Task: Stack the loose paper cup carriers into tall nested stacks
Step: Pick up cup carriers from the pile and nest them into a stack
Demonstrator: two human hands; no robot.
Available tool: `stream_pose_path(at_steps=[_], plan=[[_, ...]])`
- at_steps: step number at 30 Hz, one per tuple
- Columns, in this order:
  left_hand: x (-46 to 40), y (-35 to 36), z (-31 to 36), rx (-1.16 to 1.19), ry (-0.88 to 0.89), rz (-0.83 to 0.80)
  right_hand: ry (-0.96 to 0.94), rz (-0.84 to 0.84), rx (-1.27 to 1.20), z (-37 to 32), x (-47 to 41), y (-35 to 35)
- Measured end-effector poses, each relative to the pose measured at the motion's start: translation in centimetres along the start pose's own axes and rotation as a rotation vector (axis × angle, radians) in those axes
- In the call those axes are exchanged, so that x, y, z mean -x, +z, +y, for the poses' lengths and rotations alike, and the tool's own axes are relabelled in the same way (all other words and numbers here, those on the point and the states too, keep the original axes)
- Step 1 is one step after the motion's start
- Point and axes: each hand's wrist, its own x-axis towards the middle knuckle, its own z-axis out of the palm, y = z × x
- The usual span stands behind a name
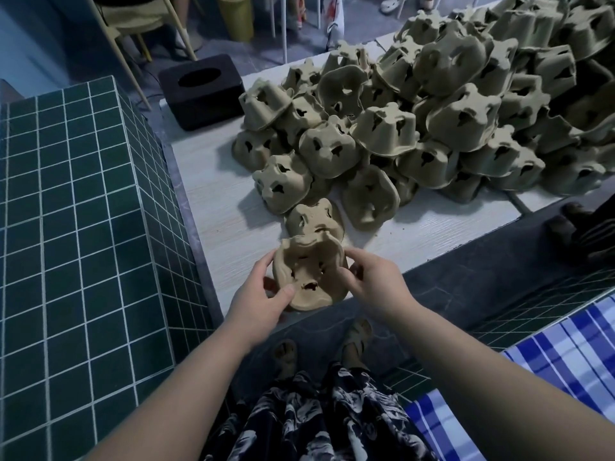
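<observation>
both hands [263, 294] grip one carrier [309, 274].

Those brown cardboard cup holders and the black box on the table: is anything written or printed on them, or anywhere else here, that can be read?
There is no readable text.
Held carrier, gripped by the left hand and right hand: plain pulp, no print.
Pile of carriers: no markings show.
Black tissue box: no label shows.
White bag beyond the table: red marks, too blurred to read.

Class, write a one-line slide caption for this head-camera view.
Both hands, left hand and right hand, grip one paper cup carrier before a loose pile.
</observation>
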Motion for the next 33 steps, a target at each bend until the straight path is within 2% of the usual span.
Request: stream_pose_path(at_steps=[3, 8, 12, 15, 20, 26, 29, 33], plan=[[0.2, -0.5, -0.7, 0.018, -0.005, 0.023, -0.014, -0.022, 0.031, -0.3, -0.4, 0.4], [0.7, -2.3, -1.3, 0.082, -0.035, 0.096, 0.011, 0.083, 0.069, -1.2, -2.1, 0.4], [0.1, -4.2, -2.2, 0.086, -0.057, 0.16, -0.005, 0.099, 0.138, -2.3, -5.1, 0.4], [-0.3, -5.0, -2.2, 0.072, -0.048, 0.17, 0.012, 0.062, 0.214, -2.9, -7.4, 0.6], [-0.7, -5.6, -2.5, 0.044, -0.027, 0.165, 0.082, -0.106, 0.292, -3.1, -9.2, 0.4], [-1.0, -6.4, -3.4, 0.06, -0.036, 0.19, 0.053, -0.149, 0.323, -3.1, -8.4, 0.1], [-1.0, -6.6, -3.5, 0.064, -0.041, 0.188, 0.055, -0.097, 0.307, -2.9, -7.2, 0.1], [-0.9, -6.5, -3.5, 0.092, -0.034, 0.177, -0.039, 0.181, 0.2, -2.8, -5.7, -0.1]])
